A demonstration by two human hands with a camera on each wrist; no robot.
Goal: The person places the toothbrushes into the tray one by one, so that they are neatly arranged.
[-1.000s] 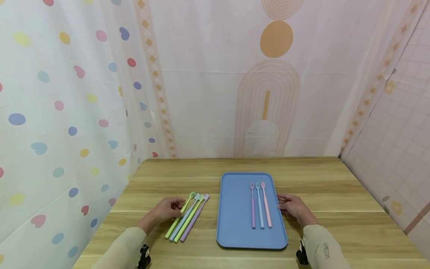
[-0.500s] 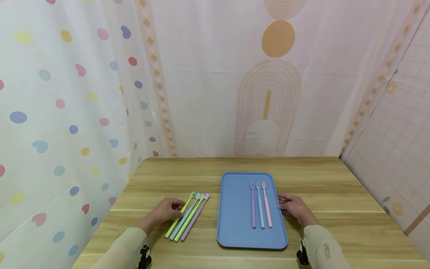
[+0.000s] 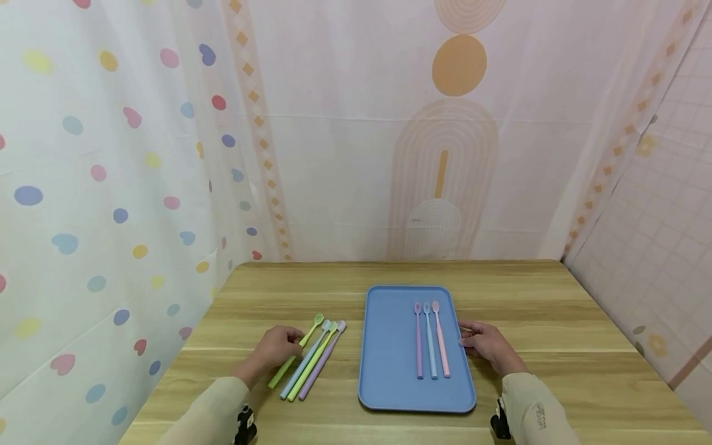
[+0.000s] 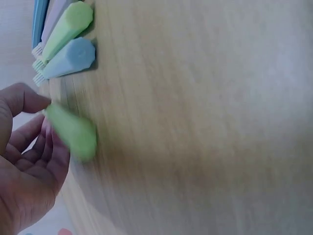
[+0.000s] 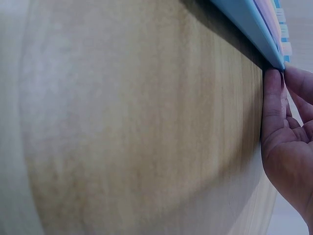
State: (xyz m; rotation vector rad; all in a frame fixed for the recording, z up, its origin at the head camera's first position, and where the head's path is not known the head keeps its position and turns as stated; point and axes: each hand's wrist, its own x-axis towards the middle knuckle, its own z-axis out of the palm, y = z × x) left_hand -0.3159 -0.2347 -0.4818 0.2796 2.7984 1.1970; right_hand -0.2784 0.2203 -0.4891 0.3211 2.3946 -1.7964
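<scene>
Between thumb and fingers, my left hand (image 3: pixel 276 347) pinches a yellow-green toothbrush (image 3: pixel 281 372) around its middle; in the left wrist view that toothbrush (image 4: pixel 76 132) is blurred. Just right of it lie a blue toothbrush (image 3: pixel 301 369), a green one (image 3: pixel 309 371) and a purple one (image 3: pixel 320 371), side by side on the table. My right hand (image 3: pixel 491 346) holds the right rim of a blue tray (image 3: pixel 387 395), its fingertips partly hidden by the edge. On the tray's right half rest a purple (image 3: pixel 419 346), a light blue (image 3: pixel 431 346) and a pink toothbrush (image 3: pixel 442 349).
The wooden table (image 3: pixel 534 296) extends around the tray and toothbrushes. Behind it hangs a patterned curtain (image 3: pixel 334 185), with a dotted curtain (image 3: pixel 111 259) along the left and a checked one (image 3: pixel 656 247) along the right.
The yellow-green toothbrush has shifted slightly left, away from the blue one beside it, with my left hand on it. My right hand and the tray have stayed put.
</scene>
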